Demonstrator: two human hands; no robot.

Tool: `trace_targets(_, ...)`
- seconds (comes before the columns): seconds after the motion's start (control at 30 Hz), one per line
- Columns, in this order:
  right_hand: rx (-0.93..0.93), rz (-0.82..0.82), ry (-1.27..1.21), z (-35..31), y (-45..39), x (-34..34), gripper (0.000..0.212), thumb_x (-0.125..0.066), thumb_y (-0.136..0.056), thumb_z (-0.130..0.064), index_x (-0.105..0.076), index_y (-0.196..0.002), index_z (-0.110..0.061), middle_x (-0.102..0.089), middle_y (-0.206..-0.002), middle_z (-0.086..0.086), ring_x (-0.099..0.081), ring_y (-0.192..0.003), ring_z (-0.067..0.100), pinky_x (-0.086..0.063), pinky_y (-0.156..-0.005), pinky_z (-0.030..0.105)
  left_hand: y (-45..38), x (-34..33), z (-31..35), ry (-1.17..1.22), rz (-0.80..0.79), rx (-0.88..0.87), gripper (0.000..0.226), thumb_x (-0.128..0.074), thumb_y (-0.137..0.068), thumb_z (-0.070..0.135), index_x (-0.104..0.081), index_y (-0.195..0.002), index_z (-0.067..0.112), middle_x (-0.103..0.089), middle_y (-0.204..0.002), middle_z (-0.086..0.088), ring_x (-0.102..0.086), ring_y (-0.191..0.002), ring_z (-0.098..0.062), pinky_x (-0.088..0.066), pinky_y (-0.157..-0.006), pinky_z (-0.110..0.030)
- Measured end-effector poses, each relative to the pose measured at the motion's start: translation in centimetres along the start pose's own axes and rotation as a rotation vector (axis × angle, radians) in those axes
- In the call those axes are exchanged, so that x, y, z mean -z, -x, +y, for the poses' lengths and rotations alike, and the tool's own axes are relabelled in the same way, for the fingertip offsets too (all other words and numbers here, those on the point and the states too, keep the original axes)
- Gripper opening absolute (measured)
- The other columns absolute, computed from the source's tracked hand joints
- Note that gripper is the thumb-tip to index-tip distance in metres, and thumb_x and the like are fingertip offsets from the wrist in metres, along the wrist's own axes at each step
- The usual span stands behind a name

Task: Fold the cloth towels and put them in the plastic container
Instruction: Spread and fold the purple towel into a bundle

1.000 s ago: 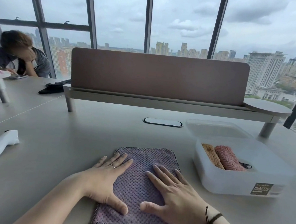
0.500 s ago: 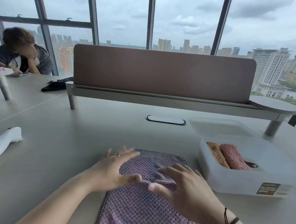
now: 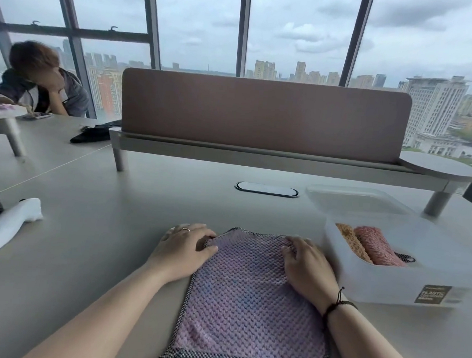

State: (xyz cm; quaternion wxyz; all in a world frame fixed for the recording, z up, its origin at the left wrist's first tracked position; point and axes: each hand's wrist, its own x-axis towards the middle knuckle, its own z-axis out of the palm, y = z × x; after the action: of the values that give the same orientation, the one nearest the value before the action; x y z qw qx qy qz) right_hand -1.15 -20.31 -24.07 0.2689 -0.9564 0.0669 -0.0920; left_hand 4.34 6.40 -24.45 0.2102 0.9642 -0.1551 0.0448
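Because the towel (image 3: pixel 251 300) is lying soft and limp, both hands, left (image 3: pixel 184 249) and right (image 3: pixel 308 265), are pinching its twelve-o'clock corners.

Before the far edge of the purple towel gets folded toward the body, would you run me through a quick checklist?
1. Left hand grips far left corner: ok.
2. Right hand grips far right corner: ok.
3. Purple towel lies flat: ok.
4. Near hem free of the arms: ok.
5. Plastic container open, with room beside the two rolled towels: ok.
6. Grip firmness: cannot tell.
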Motion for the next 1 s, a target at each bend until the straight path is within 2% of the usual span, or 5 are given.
trace_targets(0.1,0.051,-0.070,0.094,-0.3,0.5,0.3,0.056,-0.049,-0.095,-0.053,-0.041,-0.146,-0.031,-0.037,-0.156,-0.005,-0.031,-0.144,0.017,-0.022,-0.119,0.035,0.0,0.3,-0.2,0.175,0.050,0.006,0.009,-0.069,-0.088,0.038,-0.065,-0.096,0.041,-0.065,-0.125,0.016,-0.056,-0.122,-0.013,-0.041,-0.108,-0.039)
trace_targets(0.23,0.125,-0.057,0.132,-0.3,1.7,0.6,0.057,-0.054,-0.082,-0.070,-0.054,-0.132,-0.043,-0.047,-0.139,-0.015,-0.038,-0.133,0.013,-0.028,-0.114,0.035,0.2,0.3,-0.1,0.533,0.132,0.024,0.031,-0.072,-0.080,-0.002,-0.062,-0.076,0.028,-0.072,-0.077,0.003,-0.064,-0.074,-0.014,-0.051,-0.073,-0.028)
trace_targets(0.43,0.128,-0.008,-0.044,-0.3,1.9,1.0,0.030,-0.068,-0.080,-0.059,-0.068,-0.105,-0.043,-0.056,-0.108,-0.015,-0.053,-0.099,0.001,-0.041,-0.088,0.023,0.4,0.6,-0.4,0.813,0.042,0.020,0.060,-0.086,-0.060,0.046,-0.060,-0.112,0.030,-0.075,-0.101,-0.008,-0.070,-0.084,-0.019,-0.056,-0.082,-0.035)
trace_targets(0.63,0.034,0.055,-0.051,-0.2,0.8,0.9,0.026,-0.061,-0.091,-0.041,-0.064,-0.117,-0.038,-0.064,-0.111,-0.007,-0.061,-0.099,0.011,-0.044,-0.082,0.025,0.3,0.2,0.0,0.734,0.180,0.016,0.043,-0.079,-0.080,0.000,-0.063,-0.107,0.029,-0.078,-0.088,0.005,-0.075,-0.078,-0.011,-0.059,-0.079,-0.032)
trace_targets(1.0,-0.040,-0.008,0.095,-0.3,-0.3,0.8,0.030,-0.052,-0.087,-0.023,-0.066,-0.113,-0.027,-0.072,-0.109,-0.003,-0.065,-0.102,0.025,-0.050,-0.071,0.029,0.4,0.4,0.1,0.622,0.320,0.025,0.039,-0.081,-0.079,0.007,-0.074,-0.073,0.045,-0.070,-0.068,0.030,-0.055,-0.053,0.000,-0.044,-0.055,-0.011)
